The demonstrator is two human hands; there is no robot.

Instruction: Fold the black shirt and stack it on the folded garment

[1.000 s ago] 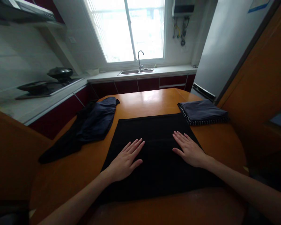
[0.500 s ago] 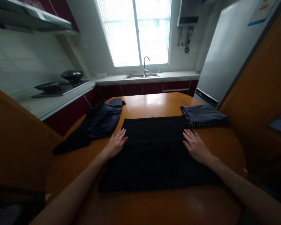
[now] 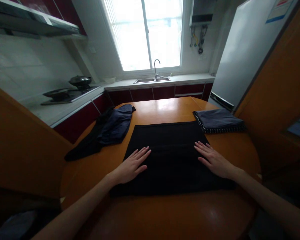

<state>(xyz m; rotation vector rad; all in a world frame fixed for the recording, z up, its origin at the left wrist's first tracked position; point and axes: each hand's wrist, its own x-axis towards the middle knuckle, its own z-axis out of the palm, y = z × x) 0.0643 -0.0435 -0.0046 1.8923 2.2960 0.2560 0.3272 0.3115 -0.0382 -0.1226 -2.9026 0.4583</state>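
A black piece of cloth, which looks like a folded garment [image 3: 168,166], lies flat on the wooden table [image 3: 162,216] in front of me. My left hand [image 3: 132,166] rests palm down on its left part, fingers stretched toward the middle. On the right part lies my right hand [image 3: 213,160], also flat with its fingers extended. Neither hand grips the cloth. A faint crease crosses the garment between the hands. Its exact kind does not show.
Dark blue and black clothing [image 3: 115,126] lies loosely at the table's left. A folded grey-blue cloth with a striped edge [image 3: 218,120] sits at the right, against the garment's far right corner. Beyond the table are a sink [image 3: 146,80], a stove [image 3: 75,95] and a fridge [image 3: 245,50].
My left hand has moved right and nearer to me, from the garment's left edge onto its surface. My right hand has shifted slightly nearer. The view has tilted a little.
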